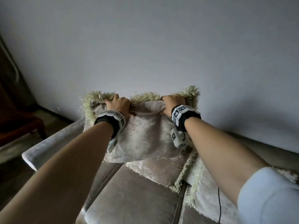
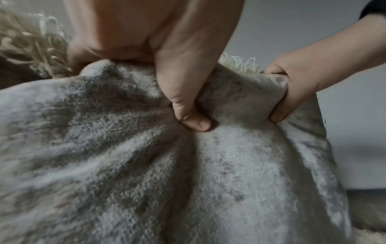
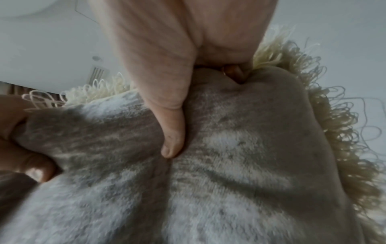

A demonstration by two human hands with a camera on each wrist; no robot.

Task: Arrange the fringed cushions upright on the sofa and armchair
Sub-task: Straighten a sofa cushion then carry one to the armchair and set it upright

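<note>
A beige velvet cushion (image 1: 145,135) with a pale fringe stands upright over the sofa's left end, in front of the wall. My left hand (image 1: 119,104) grips its top edge near the left corner, thumb pressed into the front (image 2: 192,122). Near the right corner my right hand (image 1: 172,102) grips the same top edge, thumb dug into the fabric (image 3: 173,145). A second fringed cushion (image 1: 160,172) lies tilted on the seat just below. A third fringed cushion (image 1: 208,196) lies flat to its right, partly under my right arm.
The sofa (image 1: 129,199) has a grey velvet left armrest (image 1: 53,143) and taupe seat cushions. A plain wall rises close behind. Dark wooden furniture (image 1: 19,123) stands on the floor at the left. A thin black cable (image 1: 219,206) hangs over the seat by my right arm.
</note>
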